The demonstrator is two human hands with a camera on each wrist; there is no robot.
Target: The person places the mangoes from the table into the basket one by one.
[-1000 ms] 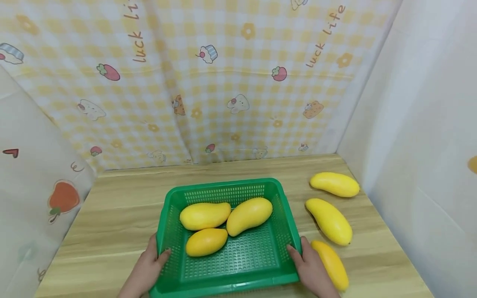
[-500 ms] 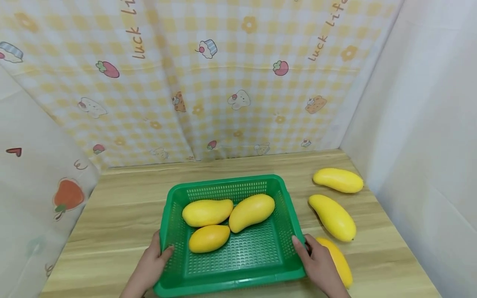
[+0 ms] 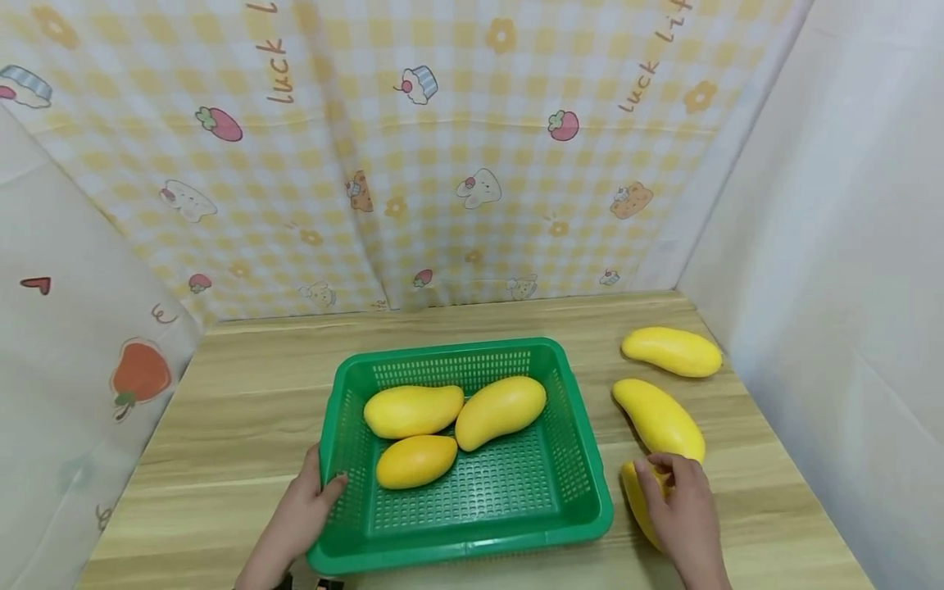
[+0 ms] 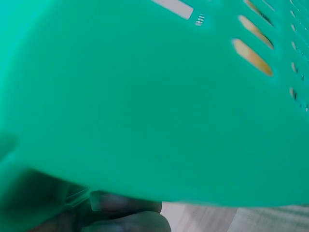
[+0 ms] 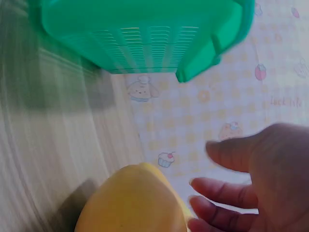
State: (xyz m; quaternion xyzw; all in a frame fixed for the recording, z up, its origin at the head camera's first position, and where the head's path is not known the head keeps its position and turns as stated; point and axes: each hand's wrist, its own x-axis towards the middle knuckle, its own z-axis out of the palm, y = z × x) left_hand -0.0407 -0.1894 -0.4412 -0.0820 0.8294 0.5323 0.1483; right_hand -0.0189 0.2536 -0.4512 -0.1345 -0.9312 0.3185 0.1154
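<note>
A green plastic basket [image 3: 460,547] stands on the table in the head view with 3 yellow mangoes inside, one of them a smaller mango [image 3: 416,461] in front. My left hand [image 3: 295,512] grips the basket's left rim, thumb over the inner side; fingertips [image 4: 128,220] show beneath the green wall in the left wrist view. To the right of the basket, my right hand [image 3: 687,512] is over the nearest loose mango [image 3: 636,496], partly hiding it. In the right wrist view its fingers [image 5: 224,191] are spread and slightly bent beside a mango [image 5: 133,203], holding nothing.
Two more loose mangoes lie farther back on the right: a middle mango [image 3: 660,418] and a far mango [image 3: 673,351]. A checked cloth [image 3: 442,164] hangs behind the wooden table [image 3: 243,385], and pale sheets flank both sides.
My right hand has let go of the basket's right rim and moved right, over the nearest loose mango. My left hand keeps its grip. The camera view has shifted slightly.
</note>
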